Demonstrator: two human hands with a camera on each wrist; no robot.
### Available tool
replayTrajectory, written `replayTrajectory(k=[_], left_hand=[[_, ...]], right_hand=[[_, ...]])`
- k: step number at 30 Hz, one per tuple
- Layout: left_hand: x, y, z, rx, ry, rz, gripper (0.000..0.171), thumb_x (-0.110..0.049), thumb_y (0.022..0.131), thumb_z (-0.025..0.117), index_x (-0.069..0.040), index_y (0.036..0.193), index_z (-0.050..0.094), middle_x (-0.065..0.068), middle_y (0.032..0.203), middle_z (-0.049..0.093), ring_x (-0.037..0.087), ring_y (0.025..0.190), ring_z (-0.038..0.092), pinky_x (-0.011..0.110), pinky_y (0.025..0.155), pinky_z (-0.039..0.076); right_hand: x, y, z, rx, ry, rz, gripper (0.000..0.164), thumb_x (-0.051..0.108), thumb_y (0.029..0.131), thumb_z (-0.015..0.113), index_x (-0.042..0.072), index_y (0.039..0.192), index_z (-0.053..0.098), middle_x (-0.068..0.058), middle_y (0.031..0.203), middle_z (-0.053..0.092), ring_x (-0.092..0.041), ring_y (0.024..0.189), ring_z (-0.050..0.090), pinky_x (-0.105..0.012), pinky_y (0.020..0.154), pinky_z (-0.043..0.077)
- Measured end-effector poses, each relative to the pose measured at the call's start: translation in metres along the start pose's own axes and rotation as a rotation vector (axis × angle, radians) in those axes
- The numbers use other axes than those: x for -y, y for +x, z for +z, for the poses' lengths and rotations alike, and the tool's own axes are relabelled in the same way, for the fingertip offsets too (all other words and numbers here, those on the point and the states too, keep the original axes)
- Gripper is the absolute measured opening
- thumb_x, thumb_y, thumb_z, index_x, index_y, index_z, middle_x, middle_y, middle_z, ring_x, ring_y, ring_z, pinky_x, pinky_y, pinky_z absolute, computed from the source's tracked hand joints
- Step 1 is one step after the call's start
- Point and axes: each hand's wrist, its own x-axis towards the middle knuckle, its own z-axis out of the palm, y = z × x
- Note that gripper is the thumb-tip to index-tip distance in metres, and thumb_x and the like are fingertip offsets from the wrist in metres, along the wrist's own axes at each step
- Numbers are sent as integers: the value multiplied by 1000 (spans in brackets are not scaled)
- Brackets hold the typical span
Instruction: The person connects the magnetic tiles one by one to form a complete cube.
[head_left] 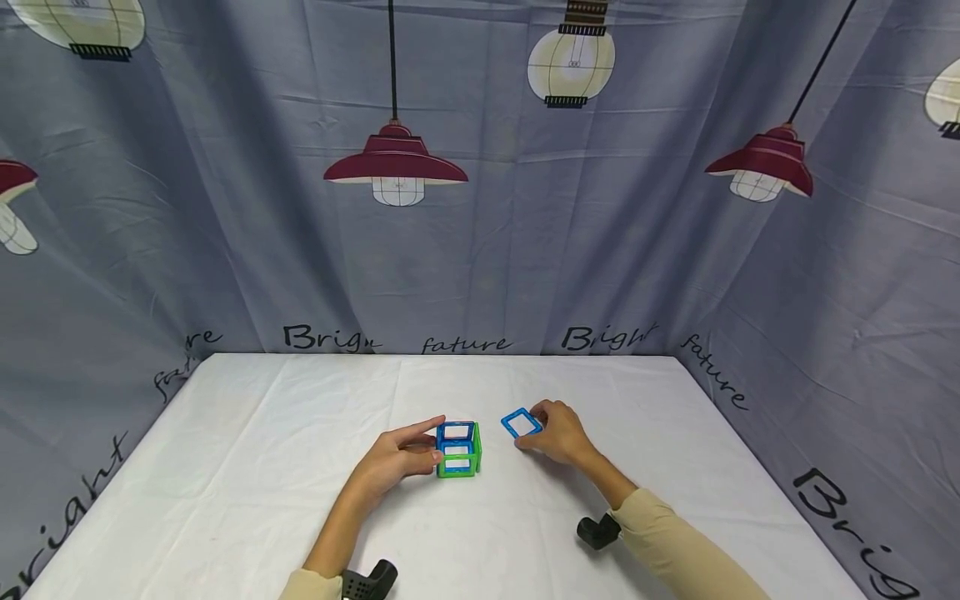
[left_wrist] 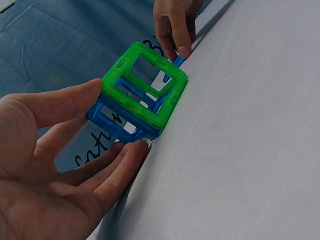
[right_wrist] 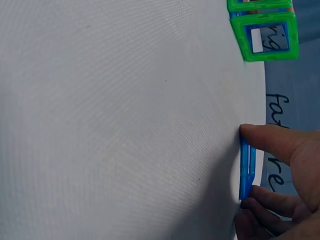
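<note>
A small cube (head_left: 457, 457) of blue and green square frame tiles, like magnetic building tiles, stands on the white-covered table. My left hand (head_left: 393, 458) holds it from the left, thumb and fingers on its edges. In the left wrist view, a green square (left_wrist: 167, 117) faces the camera, with blue tiles behind. To the right of the cube and apart from it, my right hand (head_left: 561, 432) pinches a single blue square tile (head_left: 510, 429) between thumb and fingers. The right wrist view shows this tile (right_wrist: 244, 165) edge-on, close to the cloth.
White cloth (head_left: 262, 433) covers the tabletop. A grey-blue curtain (head_left: 480, 250) printed with lamps and lettering hangs behind and at both sides. Black wrist-camera mounts (head_left: 597, 532) sit at the sleeves.
</note>
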Motion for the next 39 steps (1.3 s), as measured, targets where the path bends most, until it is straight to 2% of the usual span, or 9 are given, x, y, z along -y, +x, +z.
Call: replayTrajectory(k=[15, 20, 27, 32, 39], left_hand=[[0, 1, 3, -9, -9, 11, 62, -13, 88, 78, -15, 146, 57, 23, 135, 59, 22, 110, 65, 34, 88, 59], [0, 0, 5, -31, 18, 29, 62, -9, 87, 79, -12, 145, 57, 23, 132, 62, 23, 109, 67, 34, 88, 59], [-2, 0, 8, -77, 60, 23, 63, -6, 86, 80, -15, 144, 58, 20, 129, 64, 26, 112, 67, 35, 88, 59], [-3, -1, 9, -107, 79, -7, 62, -7, 85, 80, -18, 143, 60, 17, 127, 66, 26, 112, 67, 37, 90, 58], [-2, 0, 10, -116, 86, -15, 59, -7, 85, 80, -19, 141, 62, 15, 126, 67, 27, 113, 67, 41, 93, 57]], right_hand=[[0, 1, 0, 6, -17, 19, 58, 24, 71, 91, 1, 119, 68, -10, 101, 68, -21, 89, 59, -42, 85, 53], [0, 2, -5, 1, 13, 23, 54, 22, 70, 91, -1, 114, 69, -10, 98, 67, -21, 87, 59, -39, 80, 53], [6, 1, -9, 10, 37, 11, 53, 25, 71, 90, 2, 114, 71, -8, 98, 69, -19, 87, 59, -35, 79, 53], [19, -2, -16, 28, 77, -51, 49, 24, 72, 88, 5, 115, 73, -7, 101, 69, -17, 86, 59, -31, 74, 51], [44, -10, -26, 109, 122, -208, 48, 21, 73, 86, 7, 117, 73, -8, 107, 69, -15, 81, 62, -29, 69, 52]])
